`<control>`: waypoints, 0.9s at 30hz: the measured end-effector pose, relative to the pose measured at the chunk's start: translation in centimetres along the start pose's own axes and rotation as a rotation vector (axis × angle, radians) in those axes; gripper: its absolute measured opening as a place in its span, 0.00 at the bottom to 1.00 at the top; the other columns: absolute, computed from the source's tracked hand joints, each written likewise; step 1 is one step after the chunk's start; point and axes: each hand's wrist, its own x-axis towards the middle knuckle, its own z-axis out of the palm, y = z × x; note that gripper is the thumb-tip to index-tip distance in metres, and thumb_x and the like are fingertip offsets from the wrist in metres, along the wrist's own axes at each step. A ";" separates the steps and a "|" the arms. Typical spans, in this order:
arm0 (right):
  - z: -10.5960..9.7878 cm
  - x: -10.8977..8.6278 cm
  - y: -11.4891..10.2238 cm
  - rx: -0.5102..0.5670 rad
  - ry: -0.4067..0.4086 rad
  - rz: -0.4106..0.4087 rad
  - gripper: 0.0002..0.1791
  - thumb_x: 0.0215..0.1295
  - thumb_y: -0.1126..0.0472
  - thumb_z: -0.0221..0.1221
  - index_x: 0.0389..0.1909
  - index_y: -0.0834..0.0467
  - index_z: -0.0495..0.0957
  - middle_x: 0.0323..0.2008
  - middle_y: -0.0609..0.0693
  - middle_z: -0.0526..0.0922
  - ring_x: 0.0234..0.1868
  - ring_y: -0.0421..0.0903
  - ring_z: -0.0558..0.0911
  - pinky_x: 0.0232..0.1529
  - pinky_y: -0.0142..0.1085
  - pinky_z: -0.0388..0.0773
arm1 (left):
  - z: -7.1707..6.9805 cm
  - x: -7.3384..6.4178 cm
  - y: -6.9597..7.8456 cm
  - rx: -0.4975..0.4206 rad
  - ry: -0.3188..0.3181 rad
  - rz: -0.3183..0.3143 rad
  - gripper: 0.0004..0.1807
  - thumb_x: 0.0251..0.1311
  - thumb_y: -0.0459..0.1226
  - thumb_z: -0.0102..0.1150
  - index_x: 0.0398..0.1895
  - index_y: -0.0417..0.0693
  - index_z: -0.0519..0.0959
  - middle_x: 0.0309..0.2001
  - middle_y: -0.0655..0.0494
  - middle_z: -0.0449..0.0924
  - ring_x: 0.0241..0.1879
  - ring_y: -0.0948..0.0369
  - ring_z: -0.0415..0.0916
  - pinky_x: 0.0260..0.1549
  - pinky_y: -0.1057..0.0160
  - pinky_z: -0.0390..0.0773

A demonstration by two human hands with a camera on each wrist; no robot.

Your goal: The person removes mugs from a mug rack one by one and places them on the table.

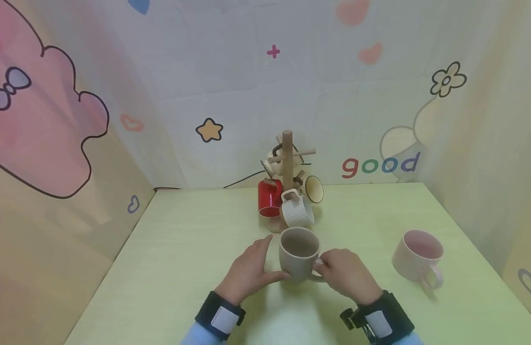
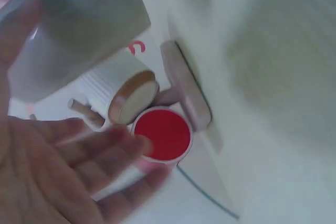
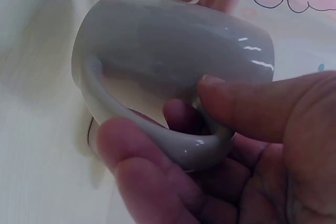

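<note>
A grey mug [image 1: 297, 268] is held upright over the middle of the table. My right hand [image 1: 349, 273] grips its handle [image 3: 184, 148], with fingers curled through the loop and the thumb on top in the right wrist view. On the mug's other side is my left hand [image 1: 250, 275], its fingers extended and its thumb at the mug wall; whether the thumb touches cannot be told. The left wrist view has the mug's base raised off the table. Behind it, a wooden mug tree [image 1: 287, 160] carries a red mug [image 1: 268, 194] and a white ribbed mug [image 1: 297, 214].
Cream mugs with dark rims, one [image 1: 313, 189] low on the right, also hang on the tree. A pink mug [image 1: 409, 261] stands upright on the right of the pale table [image 1: 175, 239]. A printed cloth [image 1: 231, 72] hangs behind and at the sides.
</note>
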 end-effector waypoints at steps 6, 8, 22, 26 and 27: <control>-0.5 -0.3 0.9 -0.001 0.035 0.013 0.14 0.66 0.58 0.61 0.21 0.56 0.78 0.17 0.45 0.73 0.21 0.44 0.70 0.24 0.37 0.67 | -1.0 -0.3 -0.3 0.264 -0.030 -0.125 0.49 0.49 0.61 0.71 0.67 0.39 0.69 0.62 0.36 0.71 0.61 0.40 0.68 0.59 0.37 0.68; -0.7 -0.3 1.4 -0.002 0.044 0.022 0.14 0.67 0.58 0.60 0.20 0.56 0.77 0.17 0.45 0.72 0.21 0.43 0.70 0.23 0.37 0.67 | -1.3 -0.5 -0.4 0.318 -0.018 -0.143 0.47 0.48 0.61 0.71 0.65 0.39 0.71 0.59 0.36 0.72 0.60 0.39 0.68 0.58 0.35 0.67; -1.7 -0.7 5.5 -0.027 0.161 0.136 0.20 0.69 0.56 0.55 0.15 0.55 0.68 0.17 0.47 0.69 0.19 0.45 0.69 0.21 0.37 0.63 | -2.1 -0.8 -1.6 0.384 0.056 -0.187 0.45 0.48 0.60 0.72 0.63 0.40 0.73 0.56 0.35 0.74 0.60 0.38 0.68 0.55 0.33 0.67; -1.7 -0.8 6.5 -0.019 0.194 0.173 0.21 0.69 0.57 0.53 0.15 0.55 0.67 0.16 0.47 0.68 0.19 0.46 0.68 0.21 0.38 0.62 | -2.1 -0.8 -1.7 0.387 0.052 -0.188 0.45 0.48 0.60 0.72 0.63 0.40 0.73 0.56 0.35 0.74 0.60 0.38 0.68 0.55 0.32 0.67; -1.8 -0.9 6.7 -0.013 0.198 0.181 0.20 0.69 0.57 0.53 0.15 0.56 0.67 0.16 0.48 0.68 0.19 0.46 0.68 0.22 0.38 0.62 | -2.1 -0.8 -1.7 0.387 0.051 -0.189 0.45 0.48 0.60 0.71 0.63 0.40 0.73 0.56 0.35 0.74 0.60 0.38 0.68 0.55 0.32 0.67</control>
